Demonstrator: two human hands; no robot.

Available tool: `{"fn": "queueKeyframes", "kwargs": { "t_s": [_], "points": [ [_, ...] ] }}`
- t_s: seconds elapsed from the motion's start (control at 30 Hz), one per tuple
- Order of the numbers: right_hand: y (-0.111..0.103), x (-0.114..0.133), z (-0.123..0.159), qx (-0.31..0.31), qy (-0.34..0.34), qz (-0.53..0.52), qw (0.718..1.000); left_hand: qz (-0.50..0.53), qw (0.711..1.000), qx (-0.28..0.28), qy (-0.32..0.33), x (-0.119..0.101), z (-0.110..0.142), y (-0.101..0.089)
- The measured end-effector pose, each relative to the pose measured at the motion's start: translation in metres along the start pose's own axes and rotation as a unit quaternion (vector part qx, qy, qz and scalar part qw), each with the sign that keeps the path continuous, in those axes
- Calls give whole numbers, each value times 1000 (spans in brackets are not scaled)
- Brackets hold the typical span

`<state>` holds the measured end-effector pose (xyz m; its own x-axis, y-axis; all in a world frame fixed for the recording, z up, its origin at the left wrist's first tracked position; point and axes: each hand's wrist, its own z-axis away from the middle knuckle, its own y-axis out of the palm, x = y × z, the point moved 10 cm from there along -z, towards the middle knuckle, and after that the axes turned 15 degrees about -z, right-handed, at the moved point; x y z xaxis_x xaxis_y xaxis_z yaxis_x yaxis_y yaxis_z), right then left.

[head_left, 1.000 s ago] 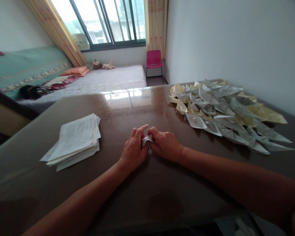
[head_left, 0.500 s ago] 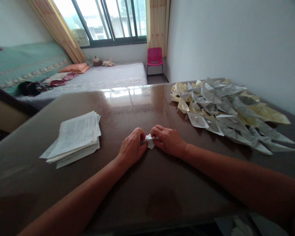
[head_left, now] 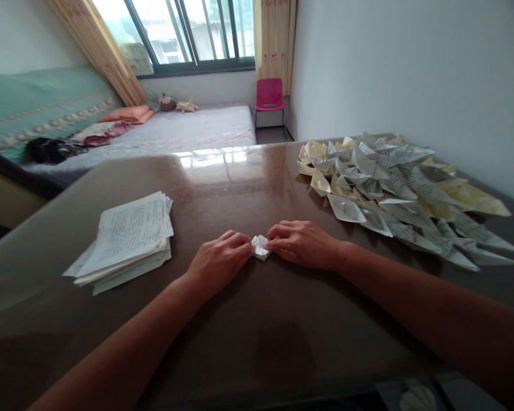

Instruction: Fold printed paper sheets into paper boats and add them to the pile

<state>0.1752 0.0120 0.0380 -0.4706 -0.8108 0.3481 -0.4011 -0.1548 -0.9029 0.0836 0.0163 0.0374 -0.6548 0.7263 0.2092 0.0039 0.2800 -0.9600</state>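
A small folded piece of printed paper (head_left: 260,248) lies on the glossy brown table (head_left: 248,337), pinched from both sides. My left hand (head_left: 220,262) grips its left end with curled fingers. My right hand (head_left: 302,243) grips its right end, knuckles up. Most of the paper is hidden between the fingertips.
A stack of printed sheets (head_left: 126,240) lies to the left of my hands. A large heap of folded paper boats (head_left: 394,188) covers the table's right side by the white wall. Beyond the table are a bed (head_left: 163,134) and a pink chair (head_left: 269,97).
Both hands have lowered the folded paper onto the table and drawn slightly apart, flattening out. The left index finger, raised a second ago, is curled down.
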Motion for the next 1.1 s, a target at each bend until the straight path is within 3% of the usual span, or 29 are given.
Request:
{"fn": "queueKeyframes", "kwargs": {
  "t_s": [0.17, 0.37, 0.63, 1.1],
  "points": [
    [1, 12, -1, 35, -28, 31, 999, -28, 997, 17, 63, -19, 0, -4],
    [11, 18, 1, 76, 2, 79, 994, -109, 989, 74, 66, -33, 6, -3],
    [20, 36, 6, 27, 72, 148, 986, -136, 987, 77, 47, -41, 11, 0],
    [30, 23, -10, 23, 119, 206, 971, -135, 986, 93, 9, -34, 2, 18]
  ]
}}
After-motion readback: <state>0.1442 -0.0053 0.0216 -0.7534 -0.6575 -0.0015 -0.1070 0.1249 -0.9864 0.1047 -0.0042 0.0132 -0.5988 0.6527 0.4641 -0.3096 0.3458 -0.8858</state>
